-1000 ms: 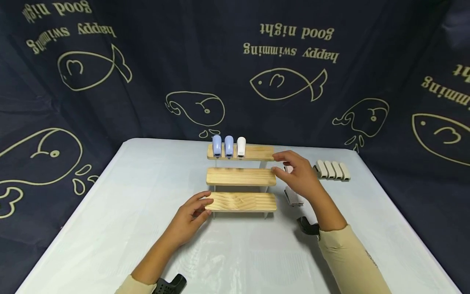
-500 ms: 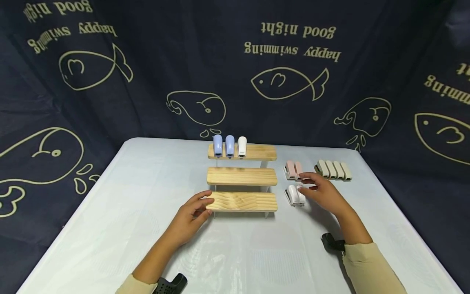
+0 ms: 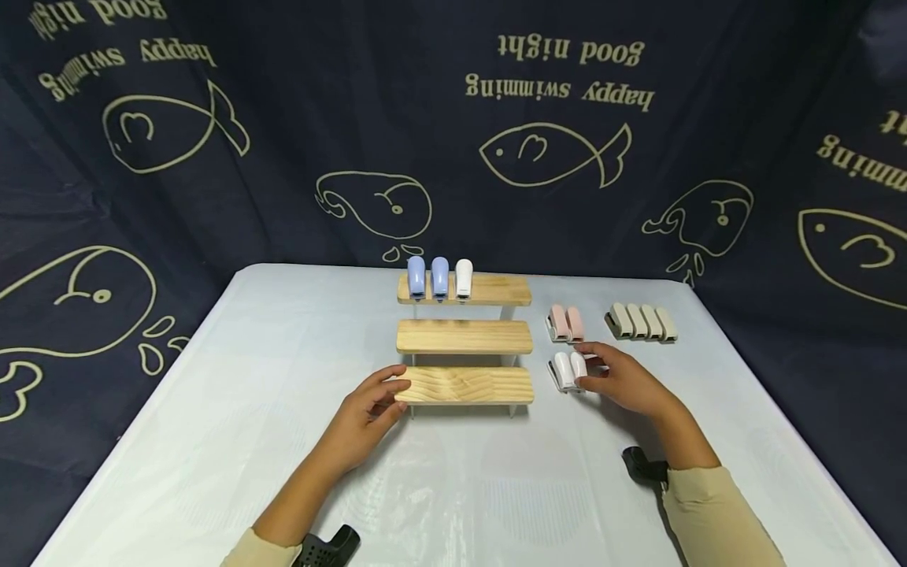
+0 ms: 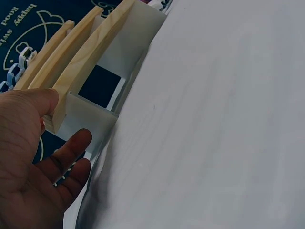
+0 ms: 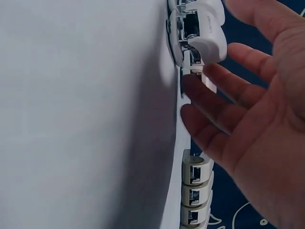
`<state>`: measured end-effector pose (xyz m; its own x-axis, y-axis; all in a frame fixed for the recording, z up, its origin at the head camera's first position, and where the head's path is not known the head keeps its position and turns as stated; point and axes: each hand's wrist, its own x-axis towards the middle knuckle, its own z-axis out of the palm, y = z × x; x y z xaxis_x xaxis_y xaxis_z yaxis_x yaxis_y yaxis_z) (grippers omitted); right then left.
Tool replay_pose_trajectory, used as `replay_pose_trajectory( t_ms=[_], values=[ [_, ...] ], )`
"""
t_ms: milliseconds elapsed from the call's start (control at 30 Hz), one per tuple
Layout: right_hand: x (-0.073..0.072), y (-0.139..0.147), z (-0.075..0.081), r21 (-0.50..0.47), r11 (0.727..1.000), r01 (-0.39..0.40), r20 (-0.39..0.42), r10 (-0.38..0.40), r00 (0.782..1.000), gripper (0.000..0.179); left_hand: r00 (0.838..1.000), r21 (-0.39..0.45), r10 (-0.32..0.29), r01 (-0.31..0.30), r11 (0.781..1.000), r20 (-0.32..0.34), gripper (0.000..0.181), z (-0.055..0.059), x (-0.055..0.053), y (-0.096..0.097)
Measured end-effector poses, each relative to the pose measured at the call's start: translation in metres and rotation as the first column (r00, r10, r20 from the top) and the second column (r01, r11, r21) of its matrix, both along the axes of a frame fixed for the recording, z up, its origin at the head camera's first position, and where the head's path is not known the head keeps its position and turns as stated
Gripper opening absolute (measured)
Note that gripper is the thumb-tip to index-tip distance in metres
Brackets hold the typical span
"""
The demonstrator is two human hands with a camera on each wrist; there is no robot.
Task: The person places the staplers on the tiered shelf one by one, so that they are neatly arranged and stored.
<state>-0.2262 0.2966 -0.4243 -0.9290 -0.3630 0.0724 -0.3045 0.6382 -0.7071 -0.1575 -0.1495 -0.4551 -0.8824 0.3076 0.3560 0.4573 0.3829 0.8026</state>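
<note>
A three-tier wooden shelf rack (image 3: pixel 471 386) stands mid-table. My left hand (image 3: pixel 360 425) grips the left end of its lowest board; in the left wrist view the thumb (image 4: pixel 45 99) lies against the board's face. Two white staplers (image 3: pixel 562 368) sit side by side to the right of the rack. My right hand (image 3: pixel 627 382) is at the right-hand one, thumb and fingers spread about it. Seen from the right wrist, that white stapler (image 5: pixel 212 36) lies between the thumb and the relaxed fingers, which are not closed round it.
Two blue staplers (image 3: pixel 428 277) and a white stapler (image 3: pixel 464 278) stand on the top board, toward its left. A pair of pink staplers (image 3: pixel 558 323) lies behind the white pair. Farther right is a row of several beige staplers (image 3: pixel 641 321). A dark curtain (image 3: pixel 298 220) hangs behind the table.
My right hand has moved from the rack's right end, right and toward me, to the white staplers, uncovering the pink ones. The left hand stays on the rack.
</note>
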Motion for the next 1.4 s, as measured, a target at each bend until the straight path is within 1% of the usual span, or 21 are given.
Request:
replay_pose_trajectory(
  t_ms=[233, 467, 733, 1033, 1233, 1400],
  values=[
    [0.0018, -0.0014, -0.0018, 0.045, 0.999, 0.000, 0.007, 0.000, 1.000, 0.063, 1.000, -0.002, -0.007, 0.007, 1.000, -0.017, 0.034, 0.0005, -0.0003, 0.0000],
    [0.0004, -0.0031, -0.0046, 0.121, 0.993, 0.012, -0.020, -0.010, 1.000, 0.065, 1.000, 0.009, -0.011, 0.011, 1.000, -0.027, 0.033, 0.0012, -0.0013, -0.0002],
    [0.0010, -0.0056, -0.0028, 0.135, 0.991, 0.017, -0.034, -0.013, 0.999, 0.065, 1.000, 0.020, -0.006, 0.006, 1.000, 0.003, 0.033, 0.0002, -0.0020, -0.0007],
    [-0.0004, -0.0052, -0.0049, 0.153, 0.988, 0.019, -0.037, -0.014, 0.999, 0.066, 1.000, 0.024, 0.000, 0.000, 1.000, 0.010, 0.034, 0.0016, -0.0007, -0.0004],
    [0.0013, -0.0051, -0.0054, 0.158, 0.987, 0.038, -0.051, -0.030, 0.998, 0.065, 1.000, 0.024, -0.008, 0.008, 1.000, 0.004, 0.032, 0.0020, -0.0009, -0.0005],
    [0.0013, -0.0055, -0.0050, 0.163, 0.985, 0.058, -0.059, -0.049, 0.997, 0.065, 1.000, 0.013, -0.002, 0.002, 1.000, 0.011, 0.032, 0.0033, 0.0005, -0.0002]
  ],
)
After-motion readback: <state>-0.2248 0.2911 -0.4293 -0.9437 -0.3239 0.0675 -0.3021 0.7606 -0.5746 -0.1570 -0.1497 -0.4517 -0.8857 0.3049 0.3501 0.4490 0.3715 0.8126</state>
